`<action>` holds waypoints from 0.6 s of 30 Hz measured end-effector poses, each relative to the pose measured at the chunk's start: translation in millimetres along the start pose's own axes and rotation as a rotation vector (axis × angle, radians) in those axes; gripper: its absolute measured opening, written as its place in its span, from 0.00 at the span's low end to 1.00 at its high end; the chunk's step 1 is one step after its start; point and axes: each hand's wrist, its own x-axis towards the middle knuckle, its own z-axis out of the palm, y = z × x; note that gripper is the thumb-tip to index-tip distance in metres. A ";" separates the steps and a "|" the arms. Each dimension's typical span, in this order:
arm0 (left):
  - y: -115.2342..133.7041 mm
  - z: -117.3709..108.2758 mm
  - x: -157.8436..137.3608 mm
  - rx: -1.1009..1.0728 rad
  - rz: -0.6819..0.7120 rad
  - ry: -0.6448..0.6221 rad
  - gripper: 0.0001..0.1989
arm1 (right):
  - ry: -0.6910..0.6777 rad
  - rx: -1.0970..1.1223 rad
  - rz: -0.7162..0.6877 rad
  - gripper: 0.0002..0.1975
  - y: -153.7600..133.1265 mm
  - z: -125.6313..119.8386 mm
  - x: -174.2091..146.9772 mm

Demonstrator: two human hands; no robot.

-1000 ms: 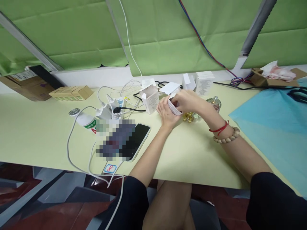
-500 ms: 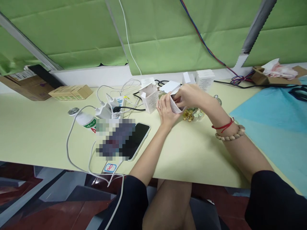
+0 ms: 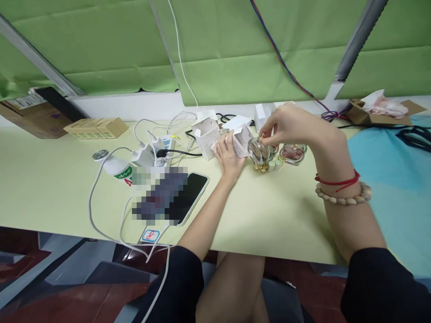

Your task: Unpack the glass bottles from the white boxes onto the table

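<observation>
My left hand [image 3: 229, 157] is wrapped round a small white carton [image 3: 241, 140], its open top facing up on the table. Just right of the carton, my right hand [image 3: 286, 128] pinches the gold-coloured top of a small round glass jar [image 3: 261, 152] with dark contents. A second glass jar [image 3: 292, 153], with reddish contents, stands to the right of it. Several small gold and pale green cylinders, perhaps batteries [image 3: 274, 165], are grouped in front of the jars. Another open white carton [image 3: 208, 139] stands left of my left hand.
A phone [image 3: 191, 193] and a white bottle [image 3: 116, 166] lie on the left, near a power strip with plugs [image 3: 148, 154] and loose white cables. Tan boxes [image 3: 97, 128] stand at the back left. An open cardboard box with tissues [image 3: 384, 107] and blue sheeting [image 3: 387, 157] occupy the right.
My right hand has come out of the carton and moved right, now pinching a glass jar. My left hand stays on the carton, which is more upright.
</observation>
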 end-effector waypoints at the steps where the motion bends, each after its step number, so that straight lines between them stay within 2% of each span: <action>1: 0.2 0.1 0.0 -0.004 0.003 0.000 0.34 | -0.046 0.019 0.012 0.08 -2.4 -0.6 -1.3; 4: 0.3 0.3 0.3 -0.027 0.009 0.007 0.34 | -0.170 0.080 0.058 0.08 -8.6 -1.4 -4.3; 7: 0.6 -0.3 0.7 -0.048 -0.006 0.028 0.35 | -0.212 0.115 0.100 0.08 -8.0 -0.9 -6.0; 14: 1.7 -1.4 0.8 -0.042 -0.013 0.024 0.33 | -0.218 0.117 0.269 0.06 18.2 -2.2 -10.9; 18: -0.3 0.7 0.2 -0.041 -0.007 0.035 0.33 | -0.121 0.094 0.388 0.05 31.6 -12.6 -25.0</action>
